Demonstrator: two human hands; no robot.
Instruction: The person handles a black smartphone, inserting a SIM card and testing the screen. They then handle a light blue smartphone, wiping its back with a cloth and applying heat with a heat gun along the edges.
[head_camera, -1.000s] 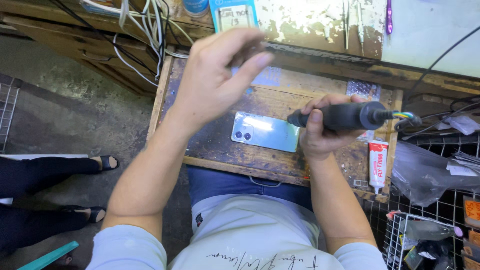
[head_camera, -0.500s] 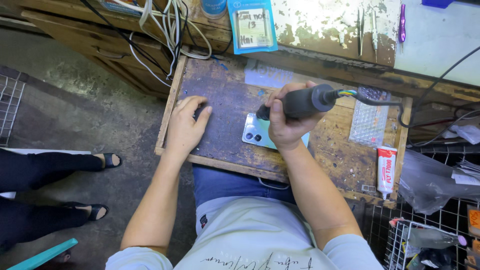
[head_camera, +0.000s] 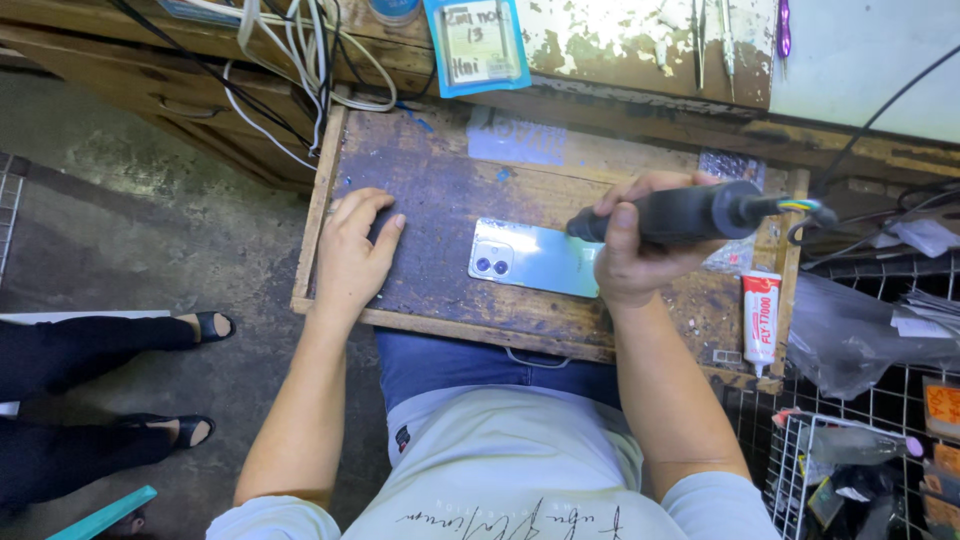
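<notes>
A pale blue-green phone (head_camera: 532, 258) lies back side up on a worn wooden board (head_camera: 440, 190) across my lap. My right hand (head_camera: 640, 258) grips a black cylindrical hand tool (head_camera: 690, 212) with a cable at its rear. The tool lies sideways, its front end just above the phone's right end. My left hand (head_camera: 355, 250) rests flat on the board's left part, fingers apart, a short way left of the phone. A small dark object sits partly under its fingers.
A red and white glue tube (head_camera: 761, 310) lies on the board's right edge. Cables (head_camera: 300, 50) hang over a wooden bench at the back, with a blue case (head_camera: 478, 45) and tweezers (head_camera: 700, 40). Wire baskets (head_camera: 850, 470) stand right. Another person's sandalled feet (head_camera: 190, 330) are left.
My left hand has come down from in front of the camera and settled flat on the board. My right hand with the tool has shifted slightly over the phone's right end.
</notes>
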